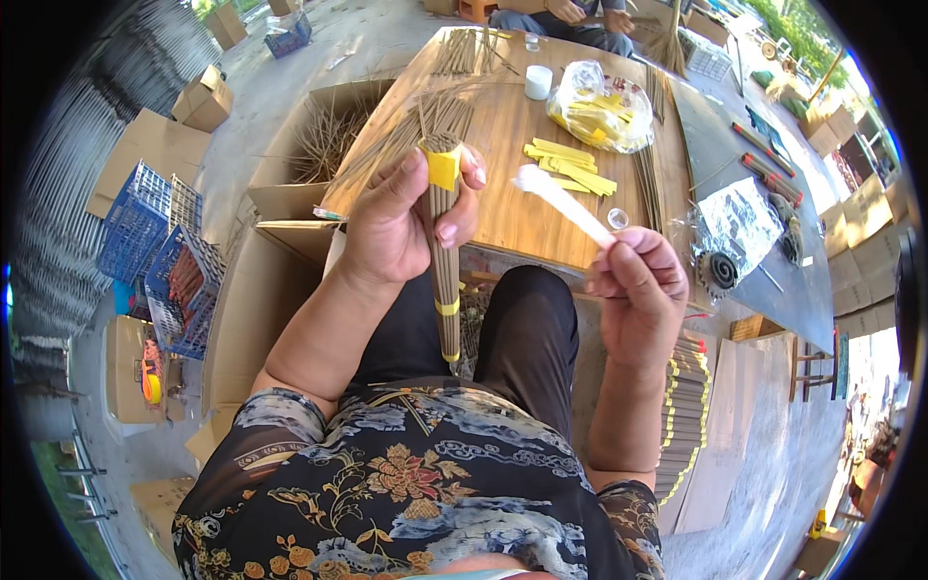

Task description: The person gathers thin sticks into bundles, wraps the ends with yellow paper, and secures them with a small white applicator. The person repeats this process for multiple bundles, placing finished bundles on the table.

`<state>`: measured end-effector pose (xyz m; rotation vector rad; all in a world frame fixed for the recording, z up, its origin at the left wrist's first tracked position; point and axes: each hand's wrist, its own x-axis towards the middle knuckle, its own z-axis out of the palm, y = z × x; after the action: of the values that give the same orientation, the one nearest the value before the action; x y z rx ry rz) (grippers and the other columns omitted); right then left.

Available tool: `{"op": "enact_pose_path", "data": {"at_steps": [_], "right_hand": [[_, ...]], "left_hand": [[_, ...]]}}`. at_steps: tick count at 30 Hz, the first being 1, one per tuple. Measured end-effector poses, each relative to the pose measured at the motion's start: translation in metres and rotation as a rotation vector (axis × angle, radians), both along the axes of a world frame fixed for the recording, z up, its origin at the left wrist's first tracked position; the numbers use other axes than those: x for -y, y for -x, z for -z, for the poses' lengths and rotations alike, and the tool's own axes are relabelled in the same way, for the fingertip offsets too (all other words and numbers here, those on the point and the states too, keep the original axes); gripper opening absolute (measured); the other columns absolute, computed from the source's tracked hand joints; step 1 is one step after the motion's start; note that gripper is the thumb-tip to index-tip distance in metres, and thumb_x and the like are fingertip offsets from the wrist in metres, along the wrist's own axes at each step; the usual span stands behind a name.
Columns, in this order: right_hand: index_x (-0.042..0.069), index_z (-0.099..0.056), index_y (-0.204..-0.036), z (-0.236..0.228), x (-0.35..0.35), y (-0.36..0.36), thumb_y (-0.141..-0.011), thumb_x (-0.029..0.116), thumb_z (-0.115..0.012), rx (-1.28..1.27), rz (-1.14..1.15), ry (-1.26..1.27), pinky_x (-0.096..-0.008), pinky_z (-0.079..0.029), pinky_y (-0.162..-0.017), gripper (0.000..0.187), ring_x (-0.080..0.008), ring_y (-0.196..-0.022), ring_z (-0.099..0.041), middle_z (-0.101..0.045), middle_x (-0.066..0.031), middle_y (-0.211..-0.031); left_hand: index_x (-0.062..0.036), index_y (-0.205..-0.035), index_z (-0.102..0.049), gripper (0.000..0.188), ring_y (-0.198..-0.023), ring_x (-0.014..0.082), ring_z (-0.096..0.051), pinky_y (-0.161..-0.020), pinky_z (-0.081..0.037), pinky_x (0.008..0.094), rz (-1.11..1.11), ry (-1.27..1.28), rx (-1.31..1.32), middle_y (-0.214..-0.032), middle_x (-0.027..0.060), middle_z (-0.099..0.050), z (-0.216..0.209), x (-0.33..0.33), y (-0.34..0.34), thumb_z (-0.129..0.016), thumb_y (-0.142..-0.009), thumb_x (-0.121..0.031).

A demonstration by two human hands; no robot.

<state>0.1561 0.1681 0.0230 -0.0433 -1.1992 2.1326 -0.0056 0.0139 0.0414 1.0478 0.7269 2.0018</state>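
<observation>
My left hand is closed round the upper part of an upright bundle of thin brown incense sticks. A yellow paper strip wraps the bundle near its top, under my fingers, and narrower yellow bands circle it lower down. Between thumb and fingers, my right hand pinches a flat white glue spreader with a white blob on its far tip. The spreader points up and left toward the bundle, apart from it. Loose yellow paper strips lie on the wooden table beyond my hands.
A clear plastic bag of yellow strips and a white jar stand on the table. Loose sticks lie at its far left. Banded bundles are stacked by my right arm. Another person sits across the table.
</observation>
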Motion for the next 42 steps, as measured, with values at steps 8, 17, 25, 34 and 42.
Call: {"op": "enact_pose_path", "data": {"at_steps": [8, 17, 25, 34, 42], "right_hand": [[-0.002, -0.058, -0.089, -0.006, 0.028, 0.013, -0.083, 0.004, -0.057, 0.014, -0.174, 0.011, -0.0203, -0.044, -0.053, 0.009, -0.0099, -0.057, -0.053, -0.061, -0.0086, -0.073], [-0.003, -0.057, -0.089, -0.009, 0.043, 0.017, -0.084, 0.001, -0.053, 0.041, -0.203, -0.022, -0.0244, -0.043, -0.052, 0.008, -0.0102, -0.054, -0.05, -0.058, -0.0085, -0.07], [-0.003, -0.057, -0.088, -0.01, 0.044, 0.016, -0.083, 0.002, -0.054, 0.0, -0.188, 0.016, -0.0239, -0.043, -0.052, 0.008, -0.0103, -0.053, -0.049, -0.059, -0.0082, -0.07], [-0.002, -0.055, -0.091, -0.007, 0.049, 0.014, -0.085, 0.001, -0.052, -0.026, -0.144, -0.093, -0.0271, -0.044, -0.053, 0.008, -0.0112, -0.055, -0.046, -0.056, -0.0087, -0.069], [-0.002, -0.055, -0.096, 0.003, 0.055, 0.009, -0.083, -0.002, -0.056, -0.159, 0.184, -0.54, -0.0212, -0.045, -0.066, 0.013, -0.0112, -0.073, -0.055, -0.058, -0.0091, -0.088]], "left_hand": [[0.0048, -0.104, -0.052, 0.04, -0.053, 0.0126, -0.045, -0.049, -0.035, 0.023, 0.05, -0.058, 0.063, -0.063, 0.009, -0.049, 0.003, 0.011, -0.01, -0.04, -0.093, -0.032], [0.0011, -0.101, -0.058, 0.03, -0.056, 0.0149, -0.049, -0.05, -0.039, 0.0247, 0.059, -0.109, 0.143, -0.089, 0.0147, -0.056, 0.004, 0.018, -0.015, -0.048, -0.09, -0.025], [0.0011, -0.1, -0.058, 0.031, -0.056, 0.0142, -0.049, -0.05, -0.039, 0.0247, 0.113, -0.094, 0.086, -0.089, 0.0142, -0.056, 0.001, 0.024, -0.013, -0.048, -0.09, -0.026], [0.0028, -0.099, -0.056, 0.032, -0.055, 0.0137, -0.048, -0.049, -0.037, 0.0243, 0.043, -0.084, 0.103, -0.076, 0.0111, -0.055, 0.002, 0.024, -0.017, -0.047, -0.09, -0.027], [0.0022, -0.099, -0.055, 0.034, -0.053, 0.0123, -0.045, -0.048, -0.036, 0.0233, 0.036, -0.082, 0.095, -0.064, 0.0096, -0.051, 0.003, 0.024, -0.016, -0.043, -0.092, -0.029]]}}
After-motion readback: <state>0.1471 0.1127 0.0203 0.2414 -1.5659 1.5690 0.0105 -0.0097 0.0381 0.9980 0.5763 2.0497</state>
